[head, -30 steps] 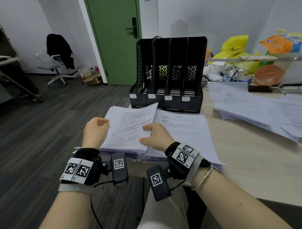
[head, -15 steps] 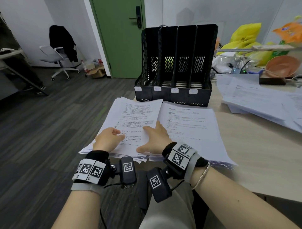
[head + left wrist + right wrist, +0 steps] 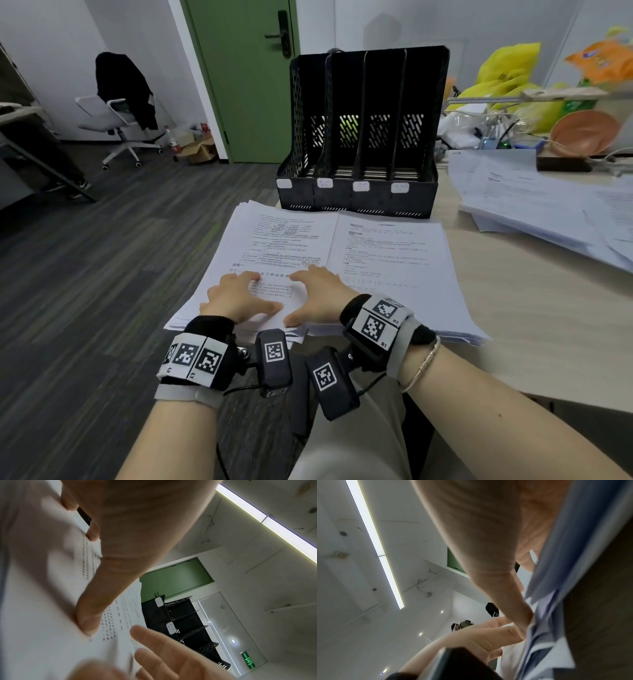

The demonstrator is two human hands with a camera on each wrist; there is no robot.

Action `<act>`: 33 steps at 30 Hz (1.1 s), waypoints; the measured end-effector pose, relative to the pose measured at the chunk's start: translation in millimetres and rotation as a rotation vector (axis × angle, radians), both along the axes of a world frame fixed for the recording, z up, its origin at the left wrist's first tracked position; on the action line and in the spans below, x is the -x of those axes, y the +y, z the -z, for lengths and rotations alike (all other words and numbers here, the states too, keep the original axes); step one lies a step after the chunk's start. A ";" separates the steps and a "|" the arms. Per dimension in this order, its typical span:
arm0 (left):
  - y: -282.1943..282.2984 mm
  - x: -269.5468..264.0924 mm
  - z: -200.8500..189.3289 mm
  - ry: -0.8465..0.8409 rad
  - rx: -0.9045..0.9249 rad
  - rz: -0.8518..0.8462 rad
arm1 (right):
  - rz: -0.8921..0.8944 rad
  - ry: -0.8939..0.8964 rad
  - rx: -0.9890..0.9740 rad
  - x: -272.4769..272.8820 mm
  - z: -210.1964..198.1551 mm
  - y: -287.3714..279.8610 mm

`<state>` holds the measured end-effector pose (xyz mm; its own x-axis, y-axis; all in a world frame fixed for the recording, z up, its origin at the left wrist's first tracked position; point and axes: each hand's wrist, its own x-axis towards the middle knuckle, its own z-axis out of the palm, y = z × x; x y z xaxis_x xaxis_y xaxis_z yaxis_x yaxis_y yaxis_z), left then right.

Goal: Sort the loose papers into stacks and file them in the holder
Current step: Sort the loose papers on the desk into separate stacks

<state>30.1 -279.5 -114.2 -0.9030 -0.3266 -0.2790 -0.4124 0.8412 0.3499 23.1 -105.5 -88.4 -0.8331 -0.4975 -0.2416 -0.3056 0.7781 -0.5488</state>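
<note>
Grey wood-pattern floor lies to the left, a green door stands behind, and the pale desk carries my work. Compared with a second ago, my left hand is no longer at the left edge of the papers: it now lies on top of the sheet, close beside my right hand. The view has also come nearer to the desk.

The papers are thin white printed sheets in two piles side by side, the left pile overlapping the right one, with slightly uneven edges. Just behind them stands the holder, black plastic with perforated walls, four upright compartments and small white labels in front. More sheets are spread on the right.

Both my hands rest flat on the left pile, palms down, fingers spread and pointing forward, thumbs turned toward each other. Neither grip pinches anything; the fingers only press the top sheet. Both wrists carry black bands with square markers.
</note>
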 end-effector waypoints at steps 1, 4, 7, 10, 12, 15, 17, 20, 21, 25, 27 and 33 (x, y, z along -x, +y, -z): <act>2.0 0.5 -1.1 0.014 -0.005 -0.016 | 0.009 -0.005 0.022 -0.2 -0.5 2.6; 6.4 1.7 -4.7 0.046 -0.061 -0.040 | 0.044 0.001 0.119 0.0 -3.0 8.5; 12.2 0.2 -11.9 0.151 -0.187 -0.029 | 0.091 -0.008 0.217 0.3 -7.8 12.9; 25.0 -2.1 -29.4 0.306 -0.284 -0.004 | 0.109 -0.018 0.284 -0.4 -16.9 24.3; 37.6 -2.9 -45.5 0.377 -0.323 0.026 | 0.115 -0.006 0.317 -1.0 -24.8 37.0; 64.4 -1.2 -71.1 0.405 -0.386 0.088 | 0.159 0.015 0.363 0.1 -38.8 63.5; 86.5 2.7 -85.2 0.400 -0.431 0.147 | 0.202 0.052 0.383 1.7 -47.4 85.7; 123.3 9.9 -101.3 0.391 -0.489 0.244 | 0.283 0.078 0.400 3.7 -56.9 122.1; 136.7 13.2 -104.1 0.383 -0.502 0.272 | 0.312 0.082 0.399 4.3 -59.0 135.9; 187.2 25.3 -109.5 0.353 -0.513 0.383 | 0.422 0.120 0.378 7.3 -63.2 189.0; 215.1 32.4 -109.5 0.321 -0.531 0.426 | 0.489 0.144 0.363 7.8 -64.5 218.5; 289.9 50.0 -101.9 0.187 -0.544 0.580 | 0.643 0.178 0.264 11.2 -56.1 302.5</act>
